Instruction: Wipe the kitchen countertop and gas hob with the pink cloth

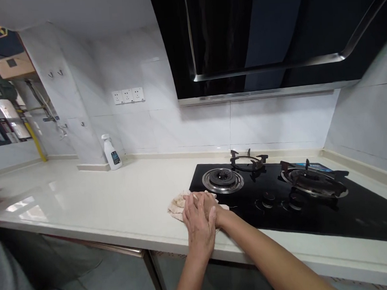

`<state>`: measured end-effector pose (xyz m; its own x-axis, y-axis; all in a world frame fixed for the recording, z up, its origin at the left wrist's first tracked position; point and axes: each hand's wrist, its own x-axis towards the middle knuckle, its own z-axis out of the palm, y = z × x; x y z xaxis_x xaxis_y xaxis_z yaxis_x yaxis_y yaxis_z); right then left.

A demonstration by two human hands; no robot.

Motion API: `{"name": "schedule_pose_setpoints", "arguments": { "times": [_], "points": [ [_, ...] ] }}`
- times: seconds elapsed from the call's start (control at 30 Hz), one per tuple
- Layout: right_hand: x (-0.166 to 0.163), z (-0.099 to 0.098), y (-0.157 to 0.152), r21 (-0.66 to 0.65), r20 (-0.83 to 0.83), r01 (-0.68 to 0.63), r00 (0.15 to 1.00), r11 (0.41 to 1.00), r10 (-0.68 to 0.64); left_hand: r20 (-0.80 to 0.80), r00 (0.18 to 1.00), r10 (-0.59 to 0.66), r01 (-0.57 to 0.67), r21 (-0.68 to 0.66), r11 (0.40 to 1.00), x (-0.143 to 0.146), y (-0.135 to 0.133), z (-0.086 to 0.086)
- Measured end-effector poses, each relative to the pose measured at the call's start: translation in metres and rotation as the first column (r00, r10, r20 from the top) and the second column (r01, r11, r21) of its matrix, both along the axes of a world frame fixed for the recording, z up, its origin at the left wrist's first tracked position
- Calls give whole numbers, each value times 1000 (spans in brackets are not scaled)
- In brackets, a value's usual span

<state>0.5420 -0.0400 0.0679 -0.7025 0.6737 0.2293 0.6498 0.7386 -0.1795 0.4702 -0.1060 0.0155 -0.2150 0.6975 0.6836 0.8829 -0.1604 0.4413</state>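
Observation:
A pale, stained cleaning cloth [175, 206] lies bunched on the counter at the front left corner of the black gas hob [246, 211]. My right hand [210, 202] presses down on the cloth, its fingers partly covered. Across the back of it lies my left hand [198, 228], fingers stretched out and resting on the right hand. Just beyond the hands is the left burner [223, 178], with no pan support on it. Its pan support [249, 162] stands behind, near the back edge of the hob.
Against the wall pillar leans a white spray bottle [112, 153]. The right burner [313, 181] bears a dark pan support. A black range hood [259, 40] hangs low above the hob. Along the near side runs the pale counter's edge [120, 239]. Someone's grey clothing [8, 279] shows at lower left.

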Motion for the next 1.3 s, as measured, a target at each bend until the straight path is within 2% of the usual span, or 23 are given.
{"name": "schedule_pose_setpoints", "arguments": {
  "times": [0.17, 0.4, 0.53, 0.7, 0.8, 1.0, 1.1, 1.2, 1.3],
  "points": [
    [30, -1, -6, 27, -42, 45, 998, 999, -44, 29, 999, -25, 25, -4, 1000, -1, 0, 3],
    [94, -13, 3, 73, -72, 313, 949, 947, -308, 58, 998, -31, 40, -158, 987, -1, -1, 9],
    [126, -24, -21, 117, -75, 371, 928, 921, -364, 3, 996, -84, 83, -228, 970, 1, -5, 15],
    [169, -41, -62, 192, -110, 322, 946, 927, -305, -32, 992, -122, 111, -239, 965, 1, -8, 18],
    [204, -51, -78, 222, -176, 362, 928, 905, -328, -53, 991, -120, 104, -248, 963, 1, -9, 20],
    [284, -70, -93, 215, -225, 529, 845, 821, -485, -101, 988, -115, 85, -261, 962, 1, -11, 20],
    [313, -75, -97, 237, -241, 643, 765, 728, -598, -115, 987, -109, 76, -257, 963, 1, -10, 20],
    [316, -75, -100, 268, -258, 734, 679, 624, -688, -121, 987, -106, 70, -268, 961, 2, -10, 22],
    [293, -73, -101, 305, -261, 766, 639, 566, -723, -125, 987, -99, 61, -279, 958, 3, -10, 23]
  ]
}}
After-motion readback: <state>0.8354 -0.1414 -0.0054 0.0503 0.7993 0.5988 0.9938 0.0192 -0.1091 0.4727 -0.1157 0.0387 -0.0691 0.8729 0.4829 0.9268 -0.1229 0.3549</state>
